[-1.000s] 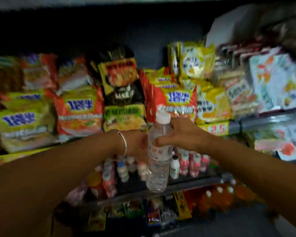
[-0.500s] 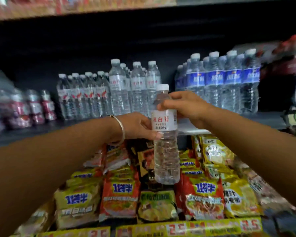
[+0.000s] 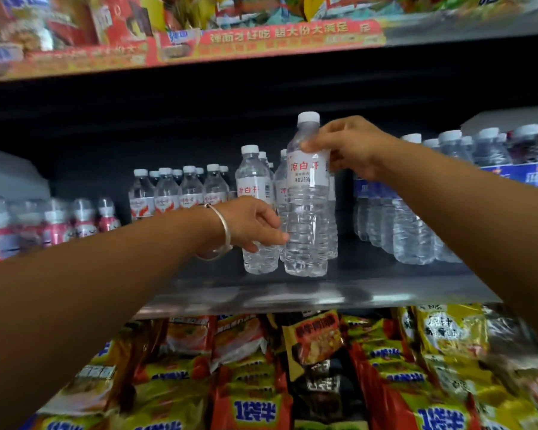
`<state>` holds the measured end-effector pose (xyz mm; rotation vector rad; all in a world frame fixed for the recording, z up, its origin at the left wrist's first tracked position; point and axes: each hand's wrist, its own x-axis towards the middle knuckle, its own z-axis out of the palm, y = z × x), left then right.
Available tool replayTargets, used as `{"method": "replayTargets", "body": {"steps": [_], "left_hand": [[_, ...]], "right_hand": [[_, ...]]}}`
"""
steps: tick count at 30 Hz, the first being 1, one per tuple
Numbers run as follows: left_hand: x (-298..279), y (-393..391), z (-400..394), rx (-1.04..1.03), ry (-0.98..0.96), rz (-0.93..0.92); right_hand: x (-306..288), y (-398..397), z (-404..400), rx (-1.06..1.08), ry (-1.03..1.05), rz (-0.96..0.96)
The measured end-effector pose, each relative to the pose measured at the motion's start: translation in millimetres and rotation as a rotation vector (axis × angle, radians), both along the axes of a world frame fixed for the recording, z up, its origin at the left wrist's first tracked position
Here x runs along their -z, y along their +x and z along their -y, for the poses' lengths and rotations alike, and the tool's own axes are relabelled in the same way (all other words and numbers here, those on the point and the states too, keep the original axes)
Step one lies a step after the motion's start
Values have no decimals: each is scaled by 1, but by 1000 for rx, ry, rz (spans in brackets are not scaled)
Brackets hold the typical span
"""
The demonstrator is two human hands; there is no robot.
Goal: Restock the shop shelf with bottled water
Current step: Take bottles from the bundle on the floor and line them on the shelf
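Grey metal shelf, ribbed clear bottle

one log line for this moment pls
step: placing water bottle on shelf | right hand: grips neck | left hand: fingers touch lower body | bottle: upright, beside matching bottle

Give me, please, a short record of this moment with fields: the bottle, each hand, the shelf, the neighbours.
bottle: clear water bottle, upright, white cap, red print on label; base at or just above the shelf, cannot tell which
right hand: right hand holds the bottle near its neck
left hand: left hand, fingers touch the bottle low on its side; bracelet on the wrist
shelf: grey shelf, middle level
neighbours: same-label bottles beside and behind; blue-label bottles to the right; noodle packs below
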<state>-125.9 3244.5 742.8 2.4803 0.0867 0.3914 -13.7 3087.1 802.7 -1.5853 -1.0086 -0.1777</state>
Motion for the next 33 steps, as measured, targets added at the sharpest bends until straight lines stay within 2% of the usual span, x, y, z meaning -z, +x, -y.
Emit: {"method": "replayTargets", "body": {"steps": [6, 12, 16, 27, 33], "left_hand": [[5, 25, -23, 45, -61, -25], [12, 40, -34, 91, -110, -44], [17, 46, -35, 106, -107, -72], [26, 53, -28, 107, -66, -58], [28, 51, -21, 74, -35, -48]], "right_hand": [[-5, 23, -27, 32, -9, -7], [7, 44, -43, 47, -142, -29], [9, 48, -42, 26, -107, -98], [23, 49, -45, -9, -3, -72], [37, 45, -42, 3, -21, -63]]}}
